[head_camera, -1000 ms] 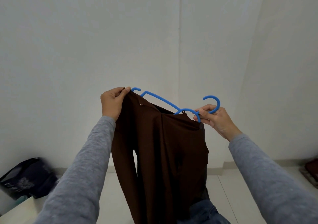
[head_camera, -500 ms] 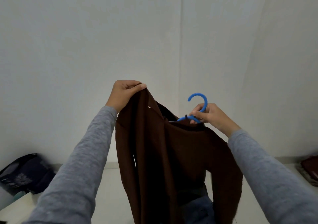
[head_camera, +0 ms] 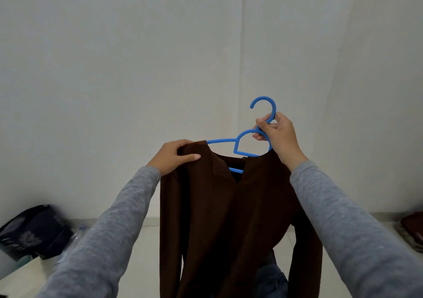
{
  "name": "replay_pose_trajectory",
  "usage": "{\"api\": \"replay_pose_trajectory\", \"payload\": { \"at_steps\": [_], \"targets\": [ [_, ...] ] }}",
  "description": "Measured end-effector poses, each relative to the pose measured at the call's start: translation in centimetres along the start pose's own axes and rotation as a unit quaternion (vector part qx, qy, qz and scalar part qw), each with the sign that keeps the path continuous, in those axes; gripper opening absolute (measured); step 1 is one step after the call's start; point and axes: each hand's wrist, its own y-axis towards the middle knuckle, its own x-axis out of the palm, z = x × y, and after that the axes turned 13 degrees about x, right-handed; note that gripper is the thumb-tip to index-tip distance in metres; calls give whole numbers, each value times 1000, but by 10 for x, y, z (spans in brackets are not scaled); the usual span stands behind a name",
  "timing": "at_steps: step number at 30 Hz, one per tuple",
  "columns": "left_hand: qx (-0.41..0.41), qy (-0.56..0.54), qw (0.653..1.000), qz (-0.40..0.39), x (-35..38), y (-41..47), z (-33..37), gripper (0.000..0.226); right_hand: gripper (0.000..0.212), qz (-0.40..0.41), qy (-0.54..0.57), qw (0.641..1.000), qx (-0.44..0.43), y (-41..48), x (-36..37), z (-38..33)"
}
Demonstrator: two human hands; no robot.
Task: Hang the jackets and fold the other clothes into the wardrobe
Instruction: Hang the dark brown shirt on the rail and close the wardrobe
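A plain white wall point(head_camera: 114, 69) fills most of the view, meeting a pale floor point(head_camera: 146, 252) at the bottom. In front of it hangs a dark brown long-sleeved knit garment with a collar point(head_camera: 224, 217). It is held up in the air at the middle of the view, draped on a hanger, with its sleeves hanging straight down. Two grey sleeves point(head_camera: 109, 240) reach up to it from below. A dark navy bag point(head_camera: 29, 233) lies on the floor at the far left, well apart from the garment. The blue plastic hanger point(head_camera: 220, 140) sits inside the neckline, its hook upright above the collar. The right grip point(head_camera: 278, 135) is closed around the hanger's neck just under the hook. The left grip point(head_camera: 174, 158) clasps the garment's shoulder, thumb across the front.
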Motion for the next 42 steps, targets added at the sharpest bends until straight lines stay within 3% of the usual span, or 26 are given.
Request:
{"api": "replay_pose_trajectory", "payload": {
  "at_steps": [6, 10, 15, 20, 24, 27, 30, 37, 42],
  "targets": [
    [-62, 57, 991, 105, 5, -7, -28, 26, 13, 56, -30, 998, -20, 3, -1, -2],
    [-56, 112, 989, 74, 3, 2, -23, 30, 15, 61, -35, 997, -31, 0, -6, -6],
    [9, 100, 993, 53, -22, 11, 0, 31, 17, 71, -50, 994, -62, -8, -21, -15],
    [93, 29, 990, 105, -20, 21, 31, 37, 16, 43, -104, 991, -73, -18, -27, -14],
    [93, 52, 994, -27, 6, 21, 50, 53, 16, 80, -62, 992, -82, -20, -33, -24],
    [83, 72, 989, -103, 30, 20, 56, 41, 17, 87, -70, 991, -73, -23, -36, -23],
    [101, 100, 985, -95, 44, 20, 55, 27, 16, 94, -66, 991, -72, -26, -41, -22],
    [119, 170, 977, -51, 65, 21, 58, 29, 9, 106, -59, 990, -69, -31, -50, -23],
    [173, 160, 969, -74, 80, 25, 84, 30, 10, 105, -57, 991, -66, -36, -55, -21]
  ]
}}
